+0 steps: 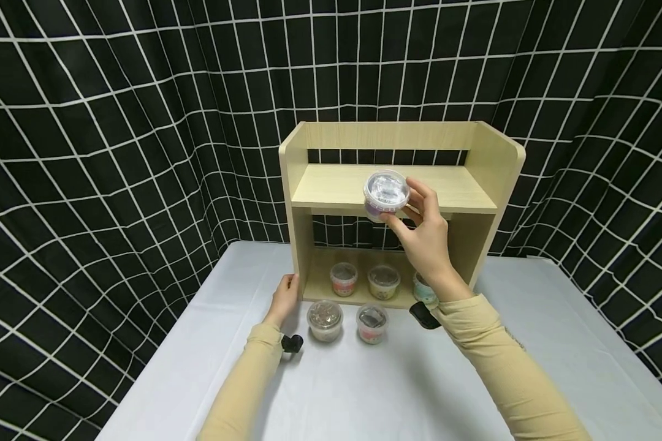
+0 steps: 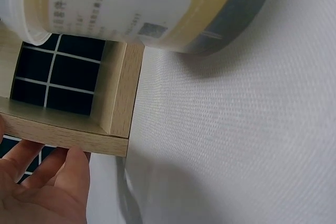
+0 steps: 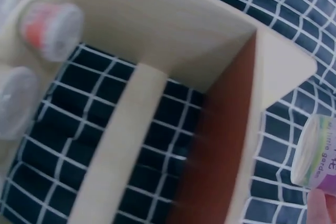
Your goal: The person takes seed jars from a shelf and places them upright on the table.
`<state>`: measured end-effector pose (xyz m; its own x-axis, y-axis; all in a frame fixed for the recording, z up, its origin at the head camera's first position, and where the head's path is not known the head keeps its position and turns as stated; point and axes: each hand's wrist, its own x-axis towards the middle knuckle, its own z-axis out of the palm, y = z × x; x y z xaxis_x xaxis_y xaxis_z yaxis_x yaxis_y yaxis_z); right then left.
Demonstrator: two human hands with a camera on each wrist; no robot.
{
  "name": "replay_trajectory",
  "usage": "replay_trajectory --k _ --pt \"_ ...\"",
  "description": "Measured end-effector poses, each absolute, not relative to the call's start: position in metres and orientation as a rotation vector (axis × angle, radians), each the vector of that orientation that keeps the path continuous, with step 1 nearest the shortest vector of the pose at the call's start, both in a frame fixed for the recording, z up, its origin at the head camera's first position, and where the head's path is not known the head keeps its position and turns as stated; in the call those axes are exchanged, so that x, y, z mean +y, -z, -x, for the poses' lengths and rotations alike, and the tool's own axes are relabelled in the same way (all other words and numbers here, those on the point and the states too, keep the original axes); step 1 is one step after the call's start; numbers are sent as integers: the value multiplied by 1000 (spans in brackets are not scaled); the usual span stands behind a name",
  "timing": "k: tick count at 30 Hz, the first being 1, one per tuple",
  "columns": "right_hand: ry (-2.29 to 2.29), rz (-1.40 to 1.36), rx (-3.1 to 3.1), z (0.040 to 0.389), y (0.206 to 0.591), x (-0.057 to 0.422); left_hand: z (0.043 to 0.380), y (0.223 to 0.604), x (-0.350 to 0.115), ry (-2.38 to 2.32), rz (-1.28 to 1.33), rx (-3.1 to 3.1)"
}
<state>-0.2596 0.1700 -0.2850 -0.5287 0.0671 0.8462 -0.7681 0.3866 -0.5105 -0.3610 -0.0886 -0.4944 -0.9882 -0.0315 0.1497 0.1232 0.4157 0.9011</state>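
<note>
My right hand (image 1: 427, 236) holds a small round plastic tub (image 1: 386, 188) between thumb and fingers, raised in front of the upper board. Its lid is clear with something silvery beneath; the tub's purple and green label (image 3: 326, 156) shows in the right wrist view. Low on the wooden shelf unit (image 1: 391, 136), my left hand (image 1: 283, 300) holds the front edge of the left side panel. In the left wrist view, fingers (image 2: 73, 174) lie along that panel's outer face; the thumb is mostly out of frame. A yellow-labelled tub (image 2: 126, 3) stands close by.
Three lidded tubs stand on the lower board: red-labelled (image 1: 344, 280), yellowish (image 1: 383, 283) and teal (image 1: 423, 291), the last partly behind my right wrist. On the white tablecloth (image 1: 364, 392), a pinkish tub (image 1: 372, 324) stands before the unit. Black gridded cloth (image 1: 143, 122) hangs around the table.
</note>
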Motion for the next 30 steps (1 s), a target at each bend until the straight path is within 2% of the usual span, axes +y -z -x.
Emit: replay_trajectory --k 4,13,24,30 --pt "-1212 -570 -1865 255 303 181 363 494 -89 1633 114 -2511" --pt "-1175 -445 -2007 222 323 188 367 498 -88 1638 103 -2531" --pt "-1230 -387 -2089 220 359 202 370 494 -89 1616 71 -2538" --pt "-1356 -280 -2142 228 394 219 371 495 -90 1640 67 -2539"
